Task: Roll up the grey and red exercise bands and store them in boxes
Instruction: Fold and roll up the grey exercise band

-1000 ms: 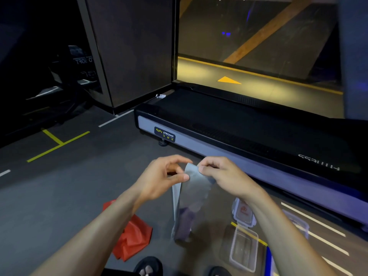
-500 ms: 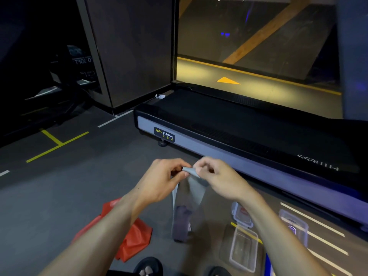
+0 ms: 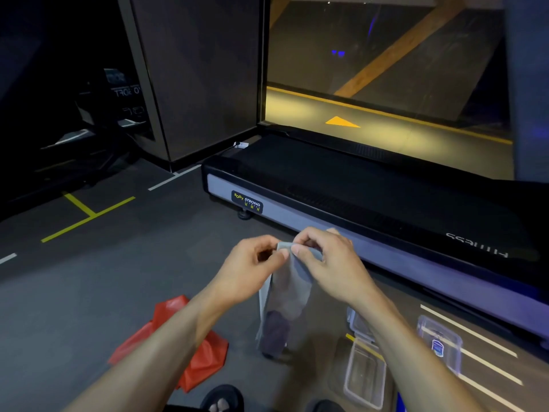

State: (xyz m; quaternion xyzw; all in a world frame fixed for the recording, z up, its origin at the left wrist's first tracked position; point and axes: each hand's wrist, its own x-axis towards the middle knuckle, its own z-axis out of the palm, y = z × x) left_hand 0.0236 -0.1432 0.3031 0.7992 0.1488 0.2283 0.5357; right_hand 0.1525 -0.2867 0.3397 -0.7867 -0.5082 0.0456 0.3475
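Red band (image 3: pixel 190 349) lies crumpled on the floor at 7 o'clock; clear boxes (image 3: pixel 364 379) sit at 5 o'clock. At centre, left hand (image 3: pixel 252 269) and right hand (image 3: pixel 329 263) pinch the hanging grey band (image 3: pixel 286 295) at its top edge. Treadmill (image 3: pixel 356 185) beyond, at 1 o'clock.

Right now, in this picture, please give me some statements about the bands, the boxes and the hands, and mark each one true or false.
1. Both hands pinch the top end of the grey band. True: left hand, right hand.
2. The red band is already rolled up. False: it lies crumpled on the floor.
3. The clear box holds a band. False: it looks empty.
4. The grey band hangs down from the hands. True.
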